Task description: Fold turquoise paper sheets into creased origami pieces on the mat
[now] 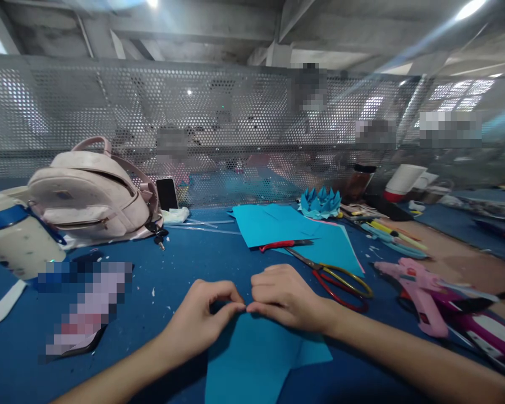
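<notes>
Pink backpack [90, 193], scissors [334, 275], pink glue gun [416, 292], blue paper flower [320, 202], on a blue table [172, 269].

No text, label, brand or number can be read on anything here.

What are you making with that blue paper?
A person's left hand and right hand pinch the top edge of a blue paper sheet on the blue table, fingertips meeting in the middle. Beyond the hands lie scissors, more blue sheets and a folded blue paper crown shape. A pink glue gun rests to the right, a pink backpack to the left.
</notes>
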Action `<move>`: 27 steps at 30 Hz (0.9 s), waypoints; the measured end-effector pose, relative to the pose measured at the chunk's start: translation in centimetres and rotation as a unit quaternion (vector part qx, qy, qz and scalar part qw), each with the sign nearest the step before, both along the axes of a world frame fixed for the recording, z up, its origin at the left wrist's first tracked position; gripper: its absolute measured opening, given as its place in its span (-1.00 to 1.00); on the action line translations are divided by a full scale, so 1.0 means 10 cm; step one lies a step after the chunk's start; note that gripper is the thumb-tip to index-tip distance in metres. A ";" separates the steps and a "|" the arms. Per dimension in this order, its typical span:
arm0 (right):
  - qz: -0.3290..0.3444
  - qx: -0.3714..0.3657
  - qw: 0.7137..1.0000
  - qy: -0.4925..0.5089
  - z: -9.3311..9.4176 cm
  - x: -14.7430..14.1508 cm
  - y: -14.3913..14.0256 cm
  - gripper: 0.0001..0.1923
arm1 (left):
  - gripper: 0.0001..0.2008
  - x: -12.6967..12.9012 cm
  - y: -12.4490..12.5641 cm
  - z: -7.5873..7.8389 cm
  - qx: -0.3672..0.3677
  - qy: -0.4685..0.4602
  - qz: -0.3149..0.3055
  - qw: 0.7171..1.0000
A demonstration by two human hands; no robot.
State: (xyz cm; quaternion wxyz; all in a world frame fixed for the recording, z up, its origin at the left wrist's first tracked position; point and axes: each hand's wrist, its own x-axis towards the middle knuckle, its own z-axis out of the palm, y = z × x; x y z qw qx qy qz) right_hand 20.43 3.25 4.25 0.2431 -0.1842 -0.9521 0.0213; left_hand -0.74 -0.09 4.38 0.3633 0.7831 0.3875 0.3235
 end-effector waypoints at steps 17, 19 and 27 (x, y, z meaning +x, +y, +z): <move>-0.100 -0.020 0.995 0.020 -0.03 0.10 0.21 -0.52 | -0.76 -0.32 0.47 0.05 -0.040 -0.048 0.092 0.994; -0.104 -0.023 0.994 0.024 -0.03 0.11 0.24 -0.53 | -0.76 -0.36 0.51 0.07 -0.041 -0.048 0.107 0.992; -0.112 -0.024 0.993 0.042 -0.07 0.15 0.32 -0.54 | -0.77 -0.48 0.61 0.09 -0.026 -0.048 0.138 0.989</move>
